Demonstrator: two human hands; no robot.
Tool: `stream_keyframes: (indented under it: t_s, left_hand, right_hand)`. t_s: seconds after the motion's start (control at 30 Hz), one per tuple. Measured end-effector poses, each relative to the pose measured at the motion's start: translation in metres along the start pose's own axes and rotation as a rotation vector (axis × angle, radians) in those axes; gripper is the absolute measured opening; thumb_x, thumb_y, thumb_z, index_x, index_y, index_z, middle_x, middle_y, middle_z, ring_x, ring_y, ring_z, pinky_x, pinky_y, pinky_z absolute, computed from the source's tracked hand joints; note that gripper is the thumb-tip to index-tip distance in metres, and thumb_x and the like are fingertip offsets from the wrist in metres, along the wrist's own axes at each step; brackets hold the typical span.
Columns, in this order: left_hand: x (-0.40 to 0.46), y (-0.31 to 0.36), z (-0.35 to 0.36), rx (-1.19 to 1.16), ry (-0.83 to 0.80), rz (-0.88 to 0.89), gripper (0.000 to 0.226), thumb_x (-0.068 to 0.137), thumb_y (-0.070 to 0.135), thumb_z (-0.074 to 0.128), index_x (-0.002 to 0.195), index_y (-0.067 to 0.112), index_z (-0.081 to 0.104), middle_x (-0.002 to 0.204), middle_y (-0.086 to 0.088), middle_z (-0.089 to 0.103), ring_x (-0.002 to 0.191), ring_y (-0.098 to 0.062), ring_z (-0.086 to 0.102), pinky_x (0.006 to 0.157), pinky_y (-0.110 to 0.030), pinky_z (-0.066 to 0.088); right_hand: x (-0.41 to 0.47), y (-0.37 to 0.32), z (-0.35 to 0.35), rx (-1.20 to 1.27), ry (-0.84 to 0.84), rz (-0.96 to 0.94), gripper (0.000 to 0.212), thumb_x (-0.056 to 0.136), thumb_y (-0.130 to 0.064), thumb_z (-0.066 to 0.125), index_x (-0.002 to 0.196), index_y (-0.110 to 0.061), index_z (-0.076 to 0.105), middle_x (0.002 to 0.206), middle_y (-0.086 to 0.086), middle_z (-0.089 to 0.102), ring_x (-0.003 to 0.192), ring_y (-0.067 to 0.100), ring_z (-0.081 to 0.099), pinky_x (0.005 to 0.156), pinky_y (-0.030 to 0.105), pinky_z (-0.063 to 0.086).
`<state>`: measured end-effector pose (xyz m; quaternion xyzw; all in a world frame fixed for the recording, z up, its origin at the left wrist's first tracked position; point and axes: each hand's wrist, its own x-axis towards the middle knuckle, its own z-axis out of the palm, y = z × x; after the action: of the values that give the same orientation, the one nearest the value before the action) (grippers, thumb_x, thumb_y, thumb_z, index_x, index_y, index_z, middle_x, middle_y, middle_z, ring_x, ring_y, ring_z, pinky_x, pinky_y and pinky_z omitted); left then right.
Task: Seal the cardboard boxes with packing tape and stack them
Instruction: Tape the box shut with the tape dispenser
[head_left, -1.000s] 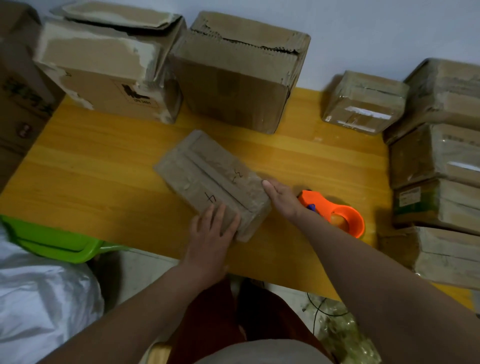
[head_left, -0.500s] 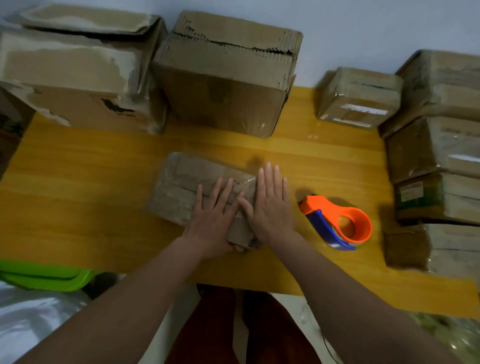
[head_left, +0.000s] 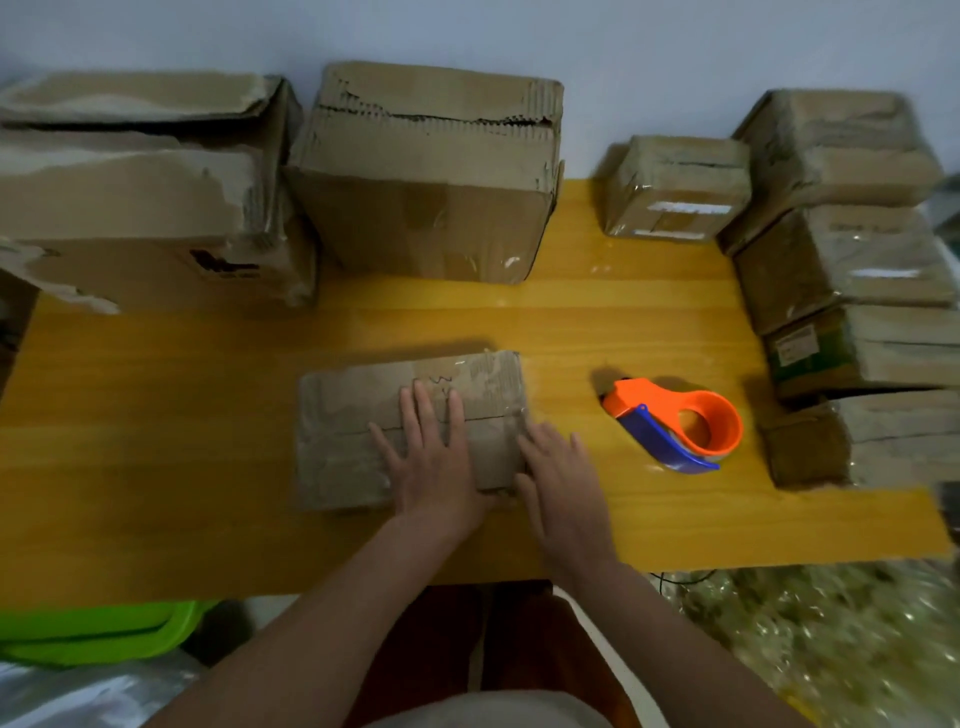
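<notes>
At table centre, the flat box (head_left: 410, 431) lies long axis left-to-right; my left hand (head_left: 431, 457) rests flat and released on its top, my right hand (head_left: 561, 483) open against its right end. The tape dispenser (head_left: 675, 423) lies further right, nearer that hand.

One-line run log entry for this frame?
left hand: flat on small box | right hand: at box's right end | tape dispenser: idle on table
</notes>
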<state>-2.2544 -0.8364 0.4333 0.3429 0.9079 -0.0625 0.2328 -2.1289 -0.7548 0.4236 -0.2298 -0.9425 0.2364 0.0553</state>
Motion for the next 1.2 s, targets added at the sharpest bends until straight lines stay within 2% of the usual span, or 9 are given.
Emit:
stream_keyframes:
  t_s: [0.23,0.43,0.57,0.67,0.77,0.87,0.93,1.0,1.2]
  left_hand:
    - [0.027,-0.061,-0.013,0.154,0.102,0.409,0.135,0.06,0.095,0.04,0.146,0.018,-0.029,0.157,-0.017,-0.027,0.143,-0.034,-0.028,0.115,-0.057,-0.014]
    - [0.031,-0.065,0.001,0.163,0.125,0.412,0.128,0.059,0.097,0.022,0.15,0.017,-0.021,0.158,-0.019,-0.021,0.144,-0.035,-0.025,0.116,-0.059,-0.011]
    - [0.029,-0.066,0.0,0.175,0.115,0.416,0.135,0.061,0.097,0.034,0.149,0.014,-0.026,0.153,-0.019,-0.035,0.14,-0.037,-0.034,0.113,-0.06,-0.015]
    - [0.03,-0.066,-0.003,0.209,0.076,0.429,0.14,0.06,0.093,0.046,0.147,0.013,-0.028,0.15,-0.021,-0.039,0.137,-0.04,-0.037,0.112,-0.063,-0.015]
    - [0.031,-0.064,-0.004,0.217,0.078,0.407,0.13,0.068,0.089,0.041,0.149,0.013,-0.025,0.151,-0.021,-0.038,0.138,-0.04,-0.036,0.112,-0.063,-0.012]
    - [0.028,-0.062,0.0,0.202,0.101,0.38,0.128,0.067,0.091,0.036,0.149,0.014,-0.024,0.152,-0.019,-0.036,0.139,-0.039,-0.034,0.112,-0.063,-0.012]
    - [0.028,-0.061,0.003,0.192,0.117,0.358,0.129,0.066,0.092,0.036,0.15,0.015,-0.023,0.153,-0.018,-0.034,0.14,-0.037,-0.033,0.112,-0.063,-0.012]
    - [0.027,-0.06,0.005,0.186,0.126,0.339,0.129,0.066,0.091,0.038,0.15,0.016,-0.024,0.154,-0.018,-0.033,0.141,-0.037,-0.032,0.112,-0.063,-0.014]
    - [0.025,-0.057,0.005,0.181,0.135,0.325,0.13,0.066,0.09,0.041,0.148,0.015,-0.027,0.154,-0.019,-0.032,0.141,-0.038,-0.031,0.112,-0.064,-0.013]
  right_hand:
    - [0.092,-0.025,0.008,0.271,-0.026,0.289,0.057,0.102,-0.024,0.037,0.151,-0.004,0.015,0.16,0.011,0.008,0.147,0.021,0.007,0.118,0.028,0.007]
    - [0.1,-0.003,0.001,0.509,-0.184,0.57,0.047,0.101,-0.027,0.041,0.144,-0.008,0.035,0.142,0.013,0.046,0.129,0.029,0.043,0.099,0.032,0.037]
    - [0.117,-0.004,-0.004,0.579,-0.093,0.518,0.059,0.098,-0.037,0.048,0.148,-0.012,0.028,0.15,0.005,0.036,0.136,0.019,0.034,0.111,0.034,0.031]
    - [0.141,-0.003,0.008,0.582,-0.102,0.465,0.017,0.099,-0.023,0.049,0.104,-0.01,0.06,0.109,0.012,0.055,0.102,0.021,0.052,0.087,0.026,0.04]
    - [0.151,-0.001,-0.001,0.825,-0.142,0.554,0.03,0.101,-0.021,0.046,0.072,-0.014,0.051,0.073,0.002,0.051,0.068,0.011,0.049,0.06,0.018,0.042]
    - [0.146,0.006,-0.003,0.886,-0.224,0.56,0.029,0.103,-0.029,0.038,0.114,-0.01,0.057,0.108,0.009,0.061,0.1,0.021,0.057,0.081,0.021,0.047]
    - [0.129,0.006,0.0,0.741,-0.274,0.51,0.046,0.104,-0.03,0.034,0.147,-0.017,0.027,0.146,0.008,0.038,0.132,0.022,0.038,0.104,0.029,0.033]
    - [0.102,0.004,0.007,0.677,-0.298,0.505,0.059,0.103,-0.028,0.035,0.153,-0.019,0.006,0.154,0.006,0.026,0.139,0.023,0.029,0.112,0.033,0.028]
    - [0.036,0.011,0.016,0.12,-0.277,0.481,0.05,0.103,-0.031,0.033,0.148,-0.012,0.027,0.155,0.006,0.028,0.146,0.025,0.014,0.116,0.039,0.021]
